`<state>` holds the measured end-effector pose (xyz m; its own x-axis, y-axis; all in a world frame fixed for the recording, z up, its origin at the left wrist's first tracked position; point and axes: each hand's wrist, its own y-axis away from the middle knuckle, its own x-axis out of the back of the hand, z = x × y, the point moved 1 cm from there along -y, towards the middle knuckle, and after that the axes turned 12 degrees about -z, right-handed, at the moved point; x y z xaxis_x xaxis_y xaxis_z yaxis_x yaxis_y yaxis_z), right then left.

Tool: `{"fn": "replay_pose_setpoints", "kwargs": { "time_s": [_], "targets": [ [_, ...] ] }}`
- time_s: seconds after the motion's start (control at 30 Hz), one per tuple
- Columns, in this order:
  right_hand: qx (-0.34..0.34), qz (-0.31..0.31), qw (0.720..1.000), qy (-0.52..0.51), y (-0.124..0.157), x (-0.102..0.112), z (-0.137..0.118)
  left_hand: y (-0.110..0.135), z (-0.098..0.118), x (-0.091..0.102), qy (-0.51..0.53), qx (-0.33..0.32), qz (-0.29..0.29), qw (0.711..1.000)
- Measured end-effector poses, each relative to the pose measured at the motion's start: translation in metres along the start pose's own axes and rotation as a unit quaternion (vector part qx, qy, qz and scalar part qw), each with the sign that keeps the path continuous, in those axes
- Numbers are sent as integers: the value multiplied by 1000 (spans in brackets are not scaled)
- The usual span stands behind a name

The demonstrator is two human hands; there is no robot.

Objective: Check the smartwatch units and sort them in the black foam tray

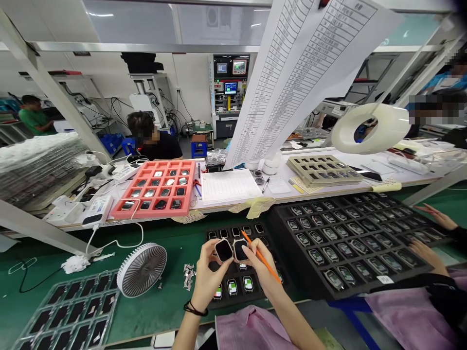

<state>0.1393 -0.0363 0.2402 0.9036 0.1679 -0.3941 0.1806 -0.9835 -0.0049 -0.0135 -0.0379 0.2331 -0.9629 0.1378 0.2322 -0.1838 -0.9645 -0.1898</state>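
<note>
My left hand (211, 270) grips a square smartwatch (224, 250) with a dark screen, fingers and thumb at its edges. Beside it, my right hand (261, 260) holds a second dark-screened smartwatch (241, 249), its thumb on the screen. An orange pen-like stick (263, 258) also rests in the right hand, slanting across the fingers. Both watches are side by side above a black foam tray (223, 300). In that tray sit several watches, and the nearer ones, such as a lit watch (232, 287), show green and white screens. My hands hide part of the tray.
A small white fan (143, 270) and a clear tray of black pieces (73, 311) stand left. On the shelf are a pink tray (120, 210), paper sheets and a beige tray (328, 181). To the right, a co-worker's hands (428, 255) are over a large black watch tray (292, 262).
</note>
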Motion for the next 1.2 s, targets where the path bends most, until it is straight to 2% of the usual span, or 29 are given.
{"fn": "replay_pose_setpoints", "kwargs": {
  "time_s": [0.13,0.2,0.27,0.33,0.4,0.5,0.57,0.67,0.83,1.03,1.13,1.2],
  "targets": [
    [0,-5,1000,-7,-2,0,1,-2,-10,0,49,17,-3,999],
    [-5,-11,1000,-5,-6,3,8,-6,-26,1,96,29,-1,995],
    [-5,-15,1000,21,-14,12,24,-10,-52,3,134,52,4,990],
    [2,0,995,97,-24,26,51,-12,-86,4,129,93,6,987],
    [7,39,965,259,-33,41,84,-9,-123,4,76,140,3,987],
    [-8,49,947,317,-41,58,136,2,-170,-1,1,175,4,985],
    [-14,45,939,340,-41,63,163,11,-191,-7,-24,180,-7,983],
    [-17,39,928,370,-40,65,192,20,-211,-16,-62,179,-33,981],
    [-16,24,909,415,-40,70,219,19,-219,-20,-135,166,-48,976],
    [-12,8,884,468,-34,79,227,15,-212,-21,-202,115,-47,971],
    [-15,-19,872,489,-29,79,228,0,-188,-24,-215,91,-35,972],
    [-21,-32,863,504,-26,79,231,-18,-147,-22,-217,48,-35,974]
  ]
}}
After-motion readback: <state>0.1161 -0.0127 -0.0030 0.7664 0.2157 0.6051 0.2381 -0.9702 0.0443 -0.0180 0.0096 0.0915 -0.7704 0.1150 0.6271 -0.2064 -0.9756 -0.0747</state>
